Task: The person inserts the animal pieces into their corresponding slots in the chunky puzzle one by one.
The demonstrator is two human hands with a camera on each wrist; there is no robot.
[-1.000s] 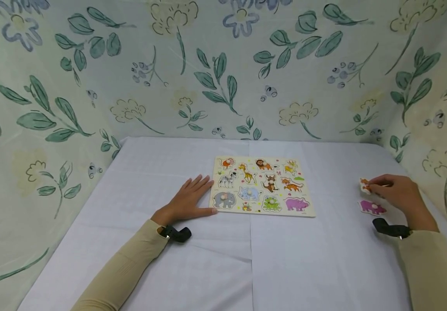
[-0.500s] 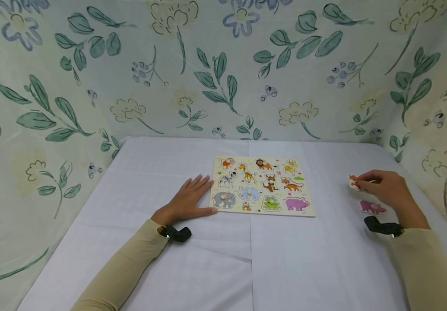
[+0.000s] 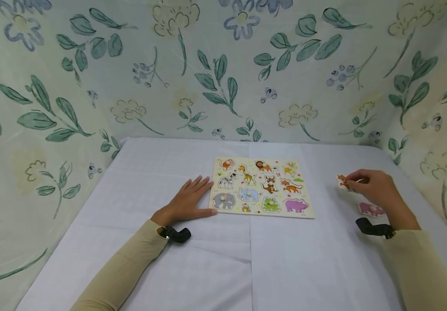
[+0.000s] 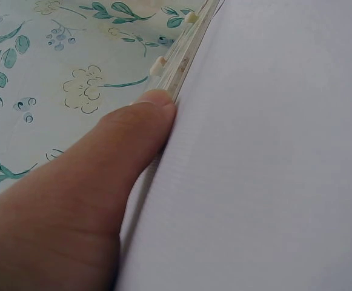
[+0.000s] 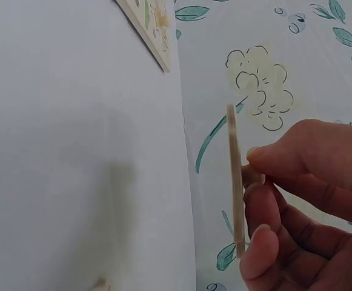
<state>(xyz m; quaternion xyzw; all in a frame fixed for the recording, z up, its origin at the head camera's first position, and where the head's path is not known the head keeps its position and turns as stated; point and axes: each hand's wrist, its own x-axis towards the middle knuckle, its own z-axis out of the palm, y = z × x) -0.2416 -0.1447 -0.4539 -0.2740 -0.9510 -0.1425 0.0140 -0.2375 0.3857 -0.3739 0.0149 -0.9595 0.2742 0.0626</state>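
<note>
My right hand [image 3: 375,190] holds an orange animal puzzle piece [image 3: 341,182] up off the cloth, right of the puzzle board [image 3: 277,209]. In the right wrist view, thumb and finger pinch the small knob on the back of this puzzle piece [image 5: 234,182], which appears edge-on. A purple hippo piece [image 3: 370,210] lies on the cloth beneath the right hand. At the board's left side rests my left hand [image 3: 186,201], fingers spread and straight, touching the edge. The left wrist view has the thumb [image 4: 139,127] against the board's edge [image 4: 179,76].
White cloth [image 3: 305,268] covers the table. Floral fabric [image 3: 223,65] stands behind it and along both sides. Animal pictures cover the board, some with knobs, such as the elephant [image 3: 223,200] and the frog [image 3: 271,204].
My right hand has carried the orange puzzle piece leftward toward the board, leaving the purple hippo piece behind. The left hand stays in place at the board's edge.
</note>
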